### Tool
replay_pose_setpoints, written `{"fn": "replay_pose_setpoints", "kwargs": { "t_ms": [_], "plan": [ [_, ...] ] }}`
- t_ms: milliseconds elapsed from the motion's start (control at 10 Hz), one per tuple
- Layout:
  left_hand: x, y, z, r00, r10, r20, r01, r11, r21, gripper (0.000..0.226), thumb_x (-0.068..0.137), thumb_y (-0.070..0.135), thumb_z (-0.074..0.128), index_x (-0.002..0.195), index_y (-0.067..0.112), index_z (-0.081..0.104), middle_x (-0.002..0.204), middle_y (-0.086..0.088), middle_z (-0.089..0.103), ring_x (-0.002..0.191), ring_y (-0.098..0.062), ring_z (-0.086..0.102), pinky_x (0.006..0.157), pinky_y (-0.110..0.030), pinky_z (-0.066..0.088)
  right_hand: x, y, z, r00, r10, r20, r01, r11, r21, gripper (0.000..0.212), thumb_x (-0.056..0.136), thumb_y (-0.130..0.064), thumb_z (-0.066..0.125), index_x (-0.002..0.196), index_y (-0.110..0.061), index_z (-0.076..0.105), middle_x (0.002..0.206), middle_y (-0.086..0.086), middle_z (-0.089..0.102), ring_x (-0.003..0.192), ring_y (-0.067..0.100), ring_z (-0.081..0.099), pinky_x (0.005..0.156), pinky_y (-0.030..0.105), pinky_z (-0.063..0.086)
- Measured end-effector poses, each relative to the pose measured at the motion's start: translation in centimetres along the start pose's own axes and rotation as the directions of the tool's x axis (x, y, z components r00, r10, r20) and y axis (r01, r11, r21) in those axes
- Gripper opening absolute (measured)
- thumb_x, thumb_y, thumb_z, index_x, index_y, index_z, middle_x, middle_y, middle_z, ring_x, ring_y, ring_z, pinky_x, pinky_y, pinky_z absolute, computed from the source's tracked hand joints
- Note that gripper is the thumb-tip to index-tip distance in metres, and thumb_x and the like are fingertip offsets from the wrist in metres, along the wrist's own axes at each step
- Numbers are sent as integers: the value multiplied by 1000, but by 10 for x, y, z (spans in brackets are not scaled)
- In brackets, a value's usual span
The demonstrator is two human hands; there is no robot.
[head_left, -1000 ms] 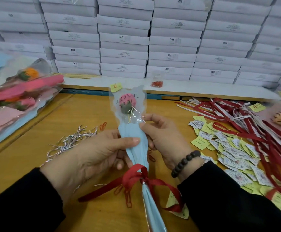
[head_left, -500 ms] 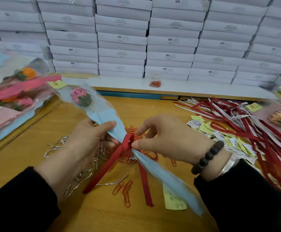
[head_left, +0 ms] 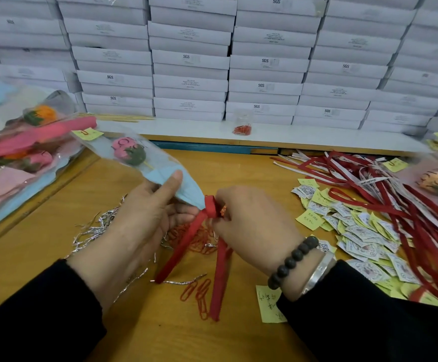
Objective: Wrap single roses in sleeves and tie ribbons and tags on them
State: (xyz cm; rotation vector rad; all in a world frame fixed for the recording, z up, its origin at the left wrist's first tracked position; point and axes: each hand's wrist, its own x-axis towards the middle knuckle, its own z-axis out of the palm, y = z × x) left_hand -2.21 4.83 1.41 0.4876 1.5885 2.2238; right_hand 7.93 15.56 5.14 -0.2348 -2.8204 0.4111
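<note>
Head view: your left hand [head_left: 145, 220] is gripping the sleeved rose [head_left: 131, 152], tilting it toward the worktop's left edge, so your right hand [head_left: 249, 220] is pinching the ribbon knot [head_left: 211, 206] tight.

Sleeved rose [head_left: 131, 152] lies tilted across my left hand [head_left: 137, 220], bloom up-left, ribbon [head_left: 210, 205] knot at my right hand [head_left: 252, 223]. Wrapped roses [head_left: 22, 152] stacked far left; tags [head_left: 353, 226] and ribbons [head_left: 395, 194] right. Boxes [head_left: 189, 61] behind; clips [head_left: 199, 293] on the table [head_left: 238, 176] before me.

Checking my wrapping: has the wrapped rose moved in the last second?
Yes. The wrapped rose tipped from upright to lean left, toward the finished roses pile.
</note>
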Motion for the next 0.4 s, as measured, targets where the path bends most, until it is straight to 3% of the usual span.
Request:
{"fn": "replay_pose_setpoints", "kwargs": {
  "t_ms": [100,200,300,400],
  "plan": [
    [2,1,1,998,-48,-29,46,998,-52,44,96,46,28,93,8,50,52,-7,63,40,-13,58,37,-17,44,3,12,-7,997,58,-60,-58,998,-2,7,91,-22,51,87,-20,56,75,-5,57,72,16,56,55,28,43],
    [4,0,-3,996,-69,-58,66,996,-54,45,96,49,25,94,10,48,50,-4,62,38,-12,56,35,-15,41,5,38,-33,982,133,-132,-134,991,-2,5,88,-21,57,86,-22,61,77,-3,61,78,20,58,63,28,38],
    [6,0,-4,995,-68,-73,66,997,-30,42,96,47,28,95,11,50,50,-2,61,39,-11,55,35,-15,40,6,83,-66,937,242,-253,-272,958,-88,10,86,-23,63,92,-17,66,88,10,65,88,31,59,71,34,42],
    [5,2,-6,996,-61,-71,59,998,-30,39,96,45,30,97,12,51,51,-1,62,40,-11,55,36,-16,40,-9,140,-99,846,404,-349,-487,851,-196,14,87,-23,61,84,-9,59,83,18,62,81,36,57,70,39,46]
  ]
}}
